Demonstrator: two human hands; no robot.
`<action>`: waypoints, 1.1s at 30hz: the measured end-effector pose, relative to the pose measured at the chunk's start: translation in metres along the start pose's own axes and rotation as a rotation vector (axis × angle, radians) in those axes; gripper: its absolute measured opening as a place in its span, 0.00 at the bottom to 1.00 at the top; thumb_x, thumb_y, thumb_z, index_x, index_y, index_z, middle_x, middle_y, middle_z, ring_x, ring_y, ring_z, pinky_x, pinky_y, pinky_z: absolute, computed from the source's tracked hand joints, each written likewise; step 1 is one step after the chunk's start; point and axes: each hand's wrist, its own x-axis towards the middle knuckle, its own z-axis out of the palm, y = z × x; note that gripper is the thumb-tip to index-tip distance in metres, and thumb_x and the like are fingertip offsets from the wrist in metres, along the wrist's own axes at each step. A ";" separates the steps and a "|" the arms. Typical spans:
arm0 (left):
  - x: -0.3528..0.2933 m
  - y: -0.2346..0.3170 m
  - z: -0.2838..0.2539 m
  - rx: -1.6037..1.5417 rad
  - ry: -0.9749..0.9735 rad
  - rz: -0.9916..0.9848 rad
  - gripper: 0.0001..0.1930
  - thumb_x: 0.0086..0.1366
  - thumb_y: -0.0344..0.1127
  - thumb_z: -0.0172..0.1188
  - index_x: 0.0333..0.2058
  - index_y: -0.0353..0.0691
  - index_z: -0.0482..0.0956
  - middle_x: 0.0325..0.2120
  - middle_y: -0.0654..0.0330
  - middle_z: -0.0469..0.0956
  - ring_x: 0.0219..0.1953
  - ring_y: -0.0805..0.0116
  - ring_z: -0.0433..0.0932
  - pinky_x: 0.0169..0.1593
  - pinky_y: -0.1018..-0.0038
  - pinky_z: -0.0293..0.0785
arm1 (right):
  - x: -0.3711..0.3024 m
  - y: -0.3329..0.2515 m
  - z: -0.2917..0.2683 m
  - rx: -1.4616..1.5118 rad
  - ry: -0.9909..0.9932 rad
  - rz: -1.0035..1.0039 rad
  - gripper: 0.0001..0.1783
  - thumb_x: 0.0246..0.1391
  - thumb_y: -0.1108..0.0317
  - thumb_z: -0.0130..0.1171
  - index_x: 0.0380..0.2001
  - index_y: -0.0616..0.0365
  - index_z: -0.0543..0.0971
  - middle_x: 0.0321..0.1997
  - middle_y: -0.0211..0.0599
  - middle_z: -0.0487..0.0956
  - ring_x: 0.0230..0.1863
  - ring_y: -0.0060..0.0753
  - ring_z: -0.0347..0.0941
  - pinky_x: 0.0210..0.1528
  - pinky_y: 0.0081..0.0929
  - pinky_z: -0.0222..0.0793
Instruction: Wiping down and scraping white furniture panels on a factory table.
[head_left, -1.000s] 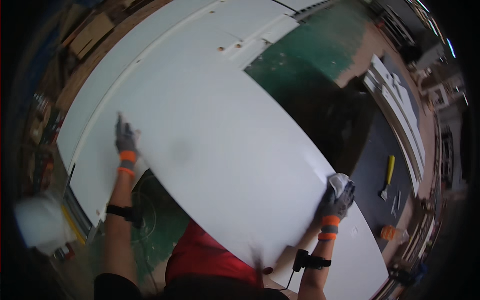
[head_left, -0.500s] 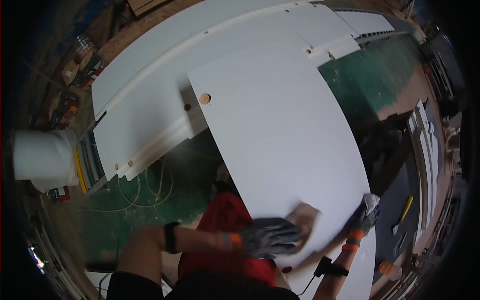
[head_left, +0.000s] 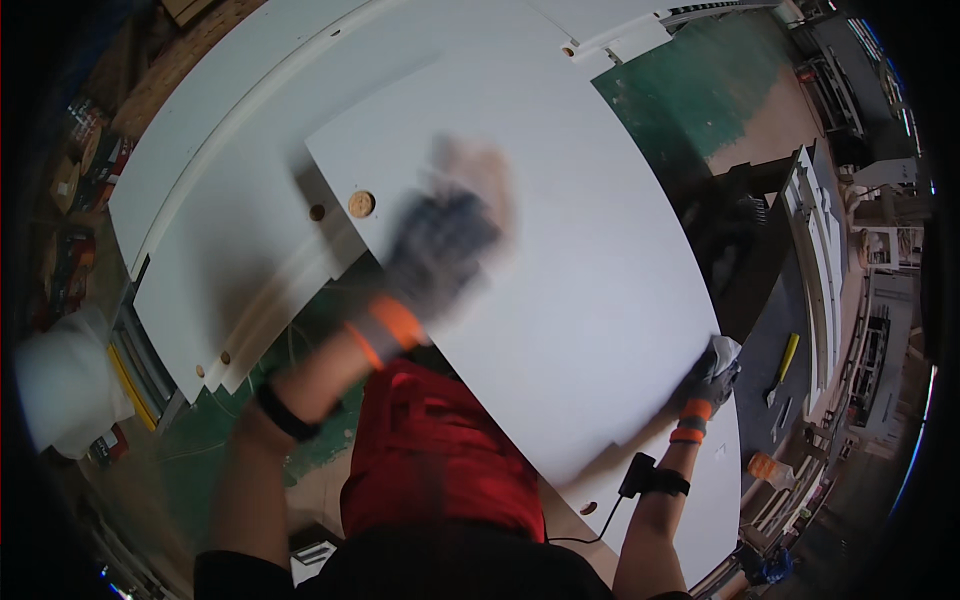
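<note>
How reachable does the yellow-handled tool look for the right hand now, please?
Probably yes: the right hand is at the edge of the white panel, and nothing covers the yellow-handled tool on the dark board beyond, but the white cloth it holds likely needs setting down.

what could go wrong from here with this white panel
The left hand is blurred over the upper white panel; grit under the blurred tan thing at its fingers might scratch the surface.

The upper panel overlaps the lower white panel at the left, so a hard push could perhaps make it slide.

The black cable from the right wrist's black box could snag on the panel's near corner.
</note>
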 end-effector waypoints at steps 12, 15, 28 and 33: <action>-0.006 -0.192 -0.045 -0.589 0.409 -0.776 0.21 0.68 0.38 0.53 0.57 0.36 0.69 0.51 0.52 0.75 0.53 0.58 0.74 0.57 0.68 0.68 | 0.043 -0.419 0.031 0.160 -0.132 -0.512 0.38 0.59 0.47 0.49 0.66 0.60 0.60 0.70 0.51 0.58 0.73 0.50 0.47 0.73 0.41 0.39; 0.001 -0.196 -0.052 -0.897 0.414 -0.778 0.22 0.65 0.37 0.57 0.55 0.34 0.70 0.49 0.55 0.76 0.52 0.64 0.74 0.58 0.69 0.67 | 0.070 -0.530 0.055 0.229 -0.092 -0.628 0.38 0.59 0.46 0.47 0.66 0.59 0.60 0.70 0.52 0.58 0.73 0.50 0.47 0.74 0.42 0.37; -0.066 -0.194 -0.028 -1.753 0.338 -0.648 0.30 0.70 0.41 0.47 0.64 0.29 0.55 0.61 0.48 0.63 0.58 0.55 0.69 0.62 0.61 0.65 | -0.151 -0.620 -0.065 0.242 -0.757 -1.406 0.38 0.50 0.53 0.58 0.64 0.55 0.63 0.69 0.44 0.61 0.70 0.44 0.53 0.73 0.38 0.43; -0.079 -0.222 -0.024 -1.832 0.120 -0.915 0.24 0.73 0.37 0.46 0.63 0.31 0.57 0.58 0.53 0.66 0.55 0.65 0.71 0.59 0.71 0.69 | -0.008 -0.624 -0.024 0.489 -0.459 -0.777 0.30 0.50 0.56 0.60 0.55 0.59 0.71 0.62 0.47 0.69 0.65 0.49 0.62 0.68 0.45 0.50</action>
